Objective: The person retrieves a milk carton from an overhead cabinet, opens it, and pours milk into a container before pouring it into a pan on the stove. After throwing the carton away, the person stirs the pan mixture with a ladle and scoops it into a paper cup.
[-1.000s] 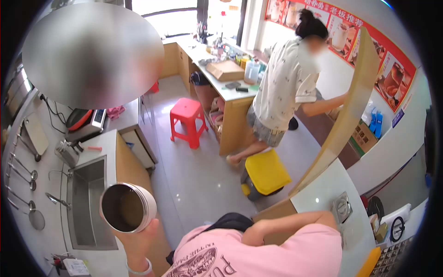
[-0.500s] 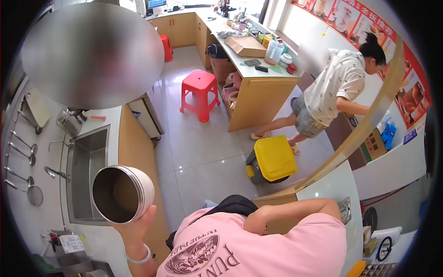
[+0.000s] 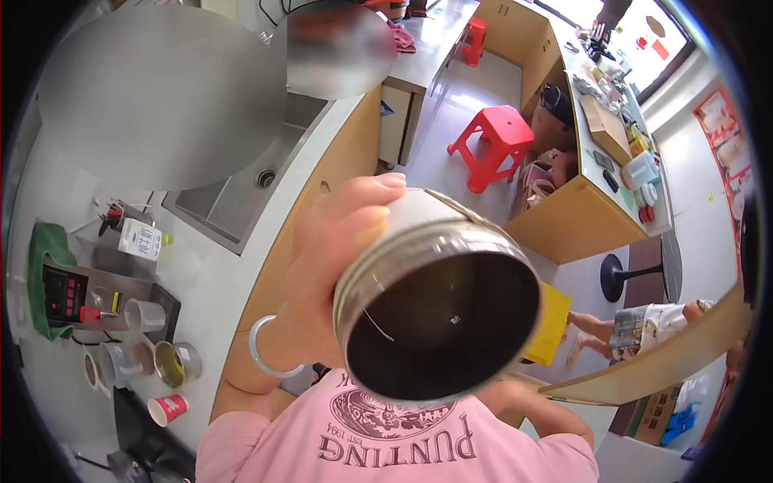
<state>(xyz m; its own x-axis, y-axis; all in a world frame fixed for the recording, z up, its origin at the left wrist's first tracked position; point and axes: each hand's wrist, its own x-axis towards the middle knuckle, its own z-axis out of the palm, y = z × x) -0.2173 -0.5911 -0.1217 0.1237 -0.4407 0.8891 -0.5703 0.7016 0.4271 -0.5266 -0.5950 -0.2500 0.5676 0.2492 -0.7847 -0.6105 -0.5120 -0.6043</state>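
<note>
Gripping the metal-rimmed cup (image 3: 443,322) with fingers curled around its wall, the left hand (image 3: 326,249) holds it in front of the pink shirt (image 3: 394,455), beyond the front edge of the worktop (image 3: 211,278); the right hand is hidden, its fingers unreadable. Judged as a raised hold, the step calls for a firm grasp and controlled tilt.

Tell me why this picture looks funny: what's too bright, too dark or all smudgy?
In the head view, the window is washed out white, and the floor has a pale shine; also in the head view, the cup in the left hand looks very dark inside; head view again, smooth smudges toward the upper left hide things, and black curves the corners.
</note>
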